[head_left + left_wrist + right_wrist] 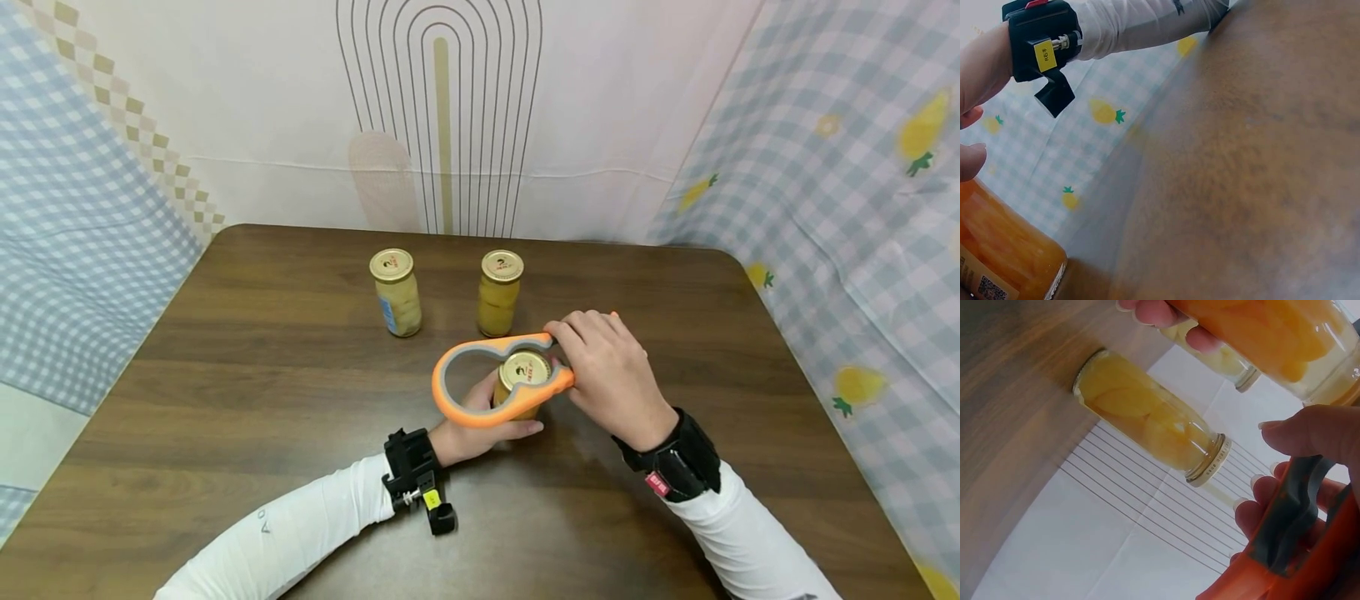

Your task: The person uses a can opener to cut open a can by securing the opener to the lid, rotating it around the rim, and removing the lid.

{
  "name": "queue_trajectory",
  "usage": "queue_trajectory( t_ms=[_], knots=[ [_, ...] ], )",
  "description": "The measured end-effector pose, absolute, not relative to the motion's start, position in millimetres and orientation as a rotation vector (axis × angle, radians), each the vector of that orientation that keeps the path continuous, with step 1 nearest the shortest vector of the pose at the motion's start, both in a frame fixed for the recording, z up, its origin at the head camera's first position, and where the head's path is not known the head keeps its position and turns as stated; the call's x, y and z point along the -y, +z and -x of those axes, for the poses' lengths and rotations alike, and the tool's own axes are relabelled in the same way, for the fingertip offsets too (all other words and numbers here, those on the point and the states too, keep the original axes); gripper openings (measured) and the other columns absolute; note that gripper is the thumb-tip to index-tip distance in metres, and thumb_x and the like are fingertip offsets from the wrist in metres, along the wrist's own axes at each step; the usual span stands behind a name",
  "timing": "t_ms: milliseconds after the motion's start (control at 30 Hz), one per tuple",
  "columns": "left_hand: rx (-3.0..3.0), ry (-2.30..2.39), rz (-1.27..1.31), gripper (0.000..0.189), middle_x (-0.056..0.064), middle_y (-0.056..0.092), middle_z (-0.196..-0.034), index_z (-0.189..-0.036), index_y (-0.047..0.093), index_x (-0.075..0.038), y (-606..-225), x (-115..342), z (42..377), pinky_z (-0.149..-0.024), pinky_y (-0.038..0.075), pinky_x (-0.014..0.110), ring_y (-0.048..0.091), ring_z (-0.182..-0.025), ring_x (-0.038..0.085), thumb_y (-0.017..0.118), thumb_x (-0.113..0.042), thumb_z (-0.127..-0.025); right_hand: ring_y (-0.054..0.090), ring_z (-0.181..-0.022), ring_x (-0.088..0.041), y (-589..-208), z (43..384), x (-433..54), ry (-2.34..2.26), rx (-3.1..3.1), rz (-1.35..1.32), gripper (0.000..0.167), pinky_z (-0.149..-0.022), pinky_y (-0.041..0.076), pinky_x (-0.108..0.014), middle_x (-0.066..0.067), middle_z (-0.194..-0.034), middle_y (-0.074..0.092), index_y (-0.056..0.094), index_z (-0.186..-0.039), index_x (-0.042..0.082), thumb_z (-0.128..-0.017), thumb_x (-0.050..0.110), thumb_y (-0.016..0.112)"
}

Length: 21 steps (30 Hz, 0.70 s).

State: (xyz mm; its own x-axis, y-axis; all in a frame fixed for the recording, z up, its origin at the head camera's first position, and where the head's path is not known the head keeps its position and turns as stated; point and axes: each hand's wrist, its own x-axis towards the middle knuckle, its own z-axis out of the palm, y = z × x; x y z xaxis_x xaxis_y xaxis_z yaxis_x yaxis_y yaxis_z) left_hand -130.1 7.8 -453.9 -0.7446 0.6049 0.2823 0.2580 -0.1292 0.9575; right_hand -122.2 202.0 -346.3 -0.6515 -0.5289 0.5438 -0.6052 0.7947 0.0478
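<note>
My left hand grips a glass jar of orange fruit pieces with a gold lid. Its thumb lies along the near side of the jar. An orange jar opener with a grey inner lining surrounds the lid in the head view, its closed loop pointing left. My right hand holds the two arm ends of the opener at the right of the jar. In the right wrist view, the right thumb and fingers are bent around the opener's grey and orange arms. Whether the opener touches the lid is unclear.
Two more lidded jars stand behind on the brown wooden table: a pale one with a blue label and a yellow one, close behind the opener. Patterned cloths hang behind and beside the table.
</note>
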Motion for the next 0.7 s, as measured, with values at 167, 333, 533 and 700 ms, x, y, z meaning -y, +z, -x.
queue_trajectory(
  t_ms=[167,333,533,700],
  knots=[
    [-1.962,1.899,-0.945,0.086,-0.006,0.047,-0.156,-0.156,0.037,-0.017,-450.3,-6.8,128.5,-0.120,0.035,0.027,0.043,-0.144,0.012,0.078,0.002,-0.084,0.061,-0.093,-0.027,-348.8,122.4,-200.5,0.161,2.440,-0.853,0.035,-0.084,0.053,-0.044,-0.008,-0.100,0.066,0.066,-0.114,0.005,-0.081,0.001,0.077],
    [-2.006,1.882,-0.999,0.089,0.000,0.047,-0.157,-0.158,0.033,-0.017,-449.9,-7.3,129.4,-0.119,0.036,0.028,0.044,-0.143,0.012,0.079,0.002,-0.084,0.061,-0.093,-0.027,-349.7,121.1,-201.4,0.157,2.444,-0.852,0.035,-0.085,0.054,-0.044,-0.007,-0.100,0.065,0.066,-0.114,0.005,-0.081,0.000,0.076],
    [-2.001,1.894,-0.966,0.090,0.009,0.045,-0.157,-0.157,0.033,-0.012,-449.9,-9.6,129.7,-0.118,0.036,0.026,0.044,-0.142,0.011,0.078,0.008,-0.082,0.061,-0.094,-0.027,-346.1,119.0,-202.8,0.154,2.460,-0.851,0.041,-0.085,0.053,-0.043,-0.007,-0.100,0.064,0.064,-0.115,0.006,-0.077,-0.001,0.076],
    [-2.005,1.882,-0.945,0.090,0.001,0.045,-0.158,-0.157,0.034,-0.018,-450.6,-8.1,128.8,-0.118,0.036,0.026,0.043,-0.142,0.010,0.079,0.005,-0.083,0.060,-0.094,-0.027,-343.6,115.8,-203.0,0.146,2.480,-0.876,0.045,-0.086,0.052,-0.042,-0.008,-0.102,0.064,0.063,-0.117,0.005,-0.075,0.001,0.079]
  ],
)
